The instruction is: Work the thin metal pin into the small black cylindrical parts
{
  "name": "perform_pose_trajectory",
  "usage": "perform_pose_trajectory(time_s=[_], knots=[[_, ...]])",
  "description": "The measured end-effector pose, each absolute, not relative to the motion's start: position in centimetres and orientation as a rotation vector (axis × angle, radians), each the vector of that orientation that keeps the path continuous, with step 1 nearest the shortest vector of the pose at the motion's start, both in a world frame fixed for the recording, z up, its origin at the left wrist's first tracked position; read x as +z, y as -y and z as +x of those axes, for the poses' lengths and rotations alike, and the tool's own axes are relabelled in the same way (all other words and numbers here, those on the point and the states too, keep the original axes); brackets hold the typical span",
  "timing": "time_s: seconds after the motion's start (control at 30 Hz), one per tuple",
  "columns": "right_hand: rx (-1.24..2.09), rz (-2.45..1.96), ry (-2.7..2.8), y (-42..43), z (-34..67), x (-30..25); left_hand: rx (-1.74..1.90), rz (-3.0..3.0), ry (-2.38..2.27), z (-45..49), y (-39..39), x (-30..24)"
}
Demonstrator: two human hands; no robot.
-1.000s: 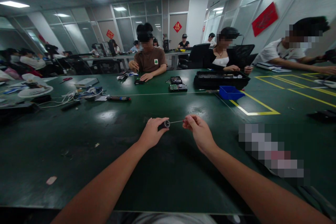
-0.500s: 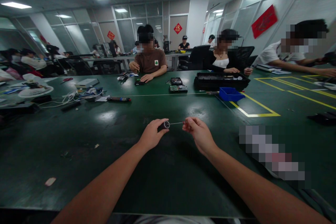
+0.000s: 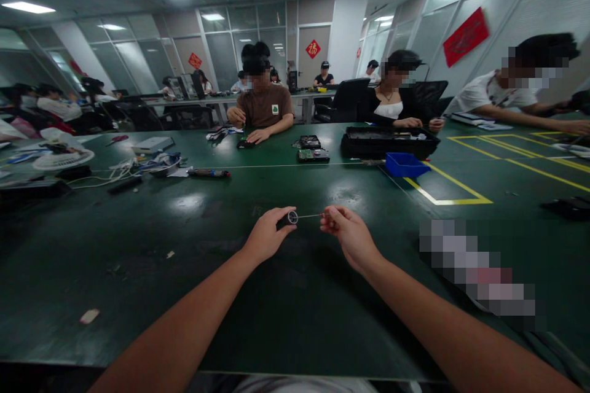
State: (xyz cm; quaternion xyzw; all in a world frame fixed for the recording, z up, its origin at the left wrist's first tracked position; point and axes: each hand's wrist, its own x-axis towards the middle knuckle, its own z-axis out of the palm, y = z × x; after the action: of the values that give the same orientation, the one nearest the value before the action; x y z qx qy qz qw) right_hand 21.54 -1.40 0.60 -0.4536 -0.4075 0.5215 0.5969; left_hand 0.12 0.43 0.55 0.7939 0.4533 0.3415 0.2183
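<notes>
Cylinder of dark material [image 3: 291, 218] sits near the middle of the frame, over the dark green tabletop [image 3: 184, 295], its round end face showing a pale ring with darker gaps inside. The left hand [image 3: 266, 233] has its grip pinching the cylinder between thumb and fingers. A thin straight pale rod [image 3: 308, 217] spans from that face to the right hand [image 3: 349, 230], whose grip pinches its other end.

Single head-worn view, forward and down, close over the hands [image 3: 266, 236] and across the green table [image 3: 276, 325]
</notes>
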Motion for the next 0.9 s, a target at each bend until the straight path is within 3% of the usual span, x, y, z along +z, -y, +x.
perform_pose_trajectory(time_s=[0.6,0.9], knots=[[0.762,-1.411,1.425,3.0,21.8,3.0,0.938,2.279,-1.260,-0.2,-0.6,0.6],[0.800,-1.414,1.434,2.9,21.8,3.1,0.939,2.290,-1.261,-0.3,-0.6,0.5]])
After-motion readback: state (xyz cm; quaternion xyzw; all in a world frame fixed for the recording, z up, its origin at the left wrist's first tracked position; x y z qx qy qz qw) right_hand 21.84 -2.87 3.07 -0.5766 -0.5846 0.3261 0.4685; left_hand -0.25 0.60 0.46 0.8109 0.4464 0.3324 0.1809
